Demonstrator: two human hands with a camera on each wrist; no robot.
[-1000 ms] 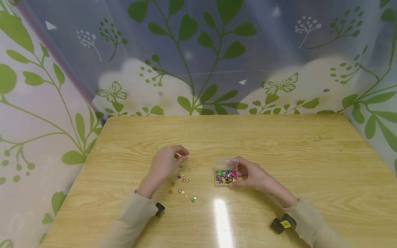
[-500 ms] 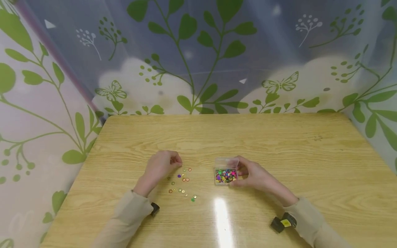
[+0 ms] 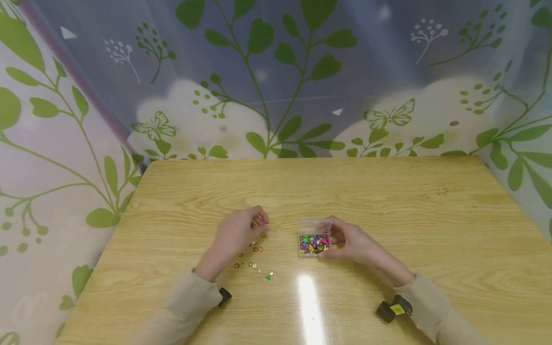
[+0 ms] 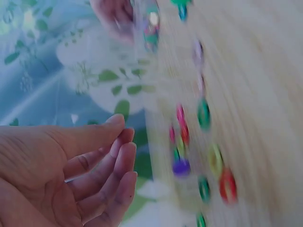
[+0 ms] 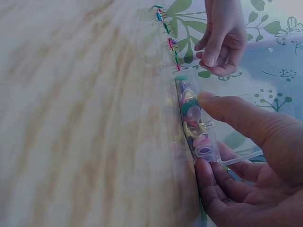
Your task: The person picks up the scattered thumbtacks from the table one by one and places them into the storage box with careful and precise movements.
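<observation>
The right hand (image 3: 351,242) holds a small clear plastic box (image 5: 215,142) by its right side, thumb at the front and fingers behind. Its hinged lid (image 3: 315,225) stands up, and colourful thumbtacks (image 3: 314,245) fill it. Left of the box, the left hand (image 3: 239,232) hovers just above scattered thumbtacks (image 3: 258,249). In the left wrist view its thumb and index tips meet, seemingly pinching a thumbtack that the fingertips hide. Beneath and near this hand lie more tacks, among them a purple one (image 4: 181,167) and a red one (image 4: 228,185).
A wood-grain table (image 3: 409,206) carries everything. Behind it hangs a cloth (image 3: 384,57) printed with leaves and butterflies. A green tack (image 3: 268,278) lies nearest the table's front. Both wrists wear dark camera mounts, such as the right one (image 3: 386,312).
The left hand first came down and back towards the far tacks with its fingertips closing, then rose and moved right towards the box. The right hand and box have stayed in place.
</observation>
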